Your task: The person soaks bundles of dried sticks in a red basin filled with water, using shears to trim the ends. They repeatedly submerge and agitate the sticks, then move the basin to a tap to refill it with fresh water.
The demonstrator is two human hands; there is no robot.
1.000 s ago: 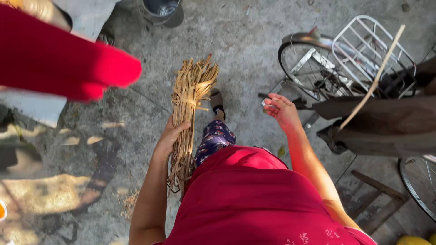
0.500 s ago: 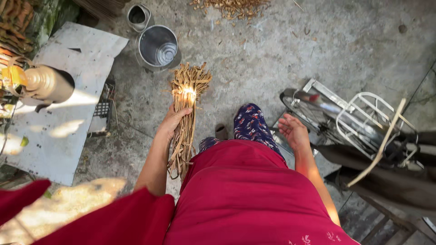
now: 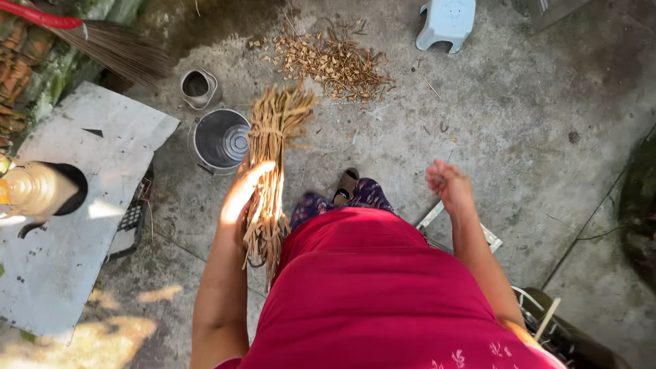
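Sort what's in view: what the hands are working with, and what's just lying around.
In hand: bundle of dry strips, gripped by the left hand; right hand empty.

Lying about: metal bucket, small metal pot, chip pile, plastic stool, broom.

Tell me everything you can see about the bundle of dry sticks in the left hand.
The bundle of dry sticks is long, tan and straw-like, made of many thin strips that look like split cane or bark. A strand ties it near the upper part. The left hand grips its middle. The far end fans out over the concrete floor; the near end hangs frayed beside the red garment.
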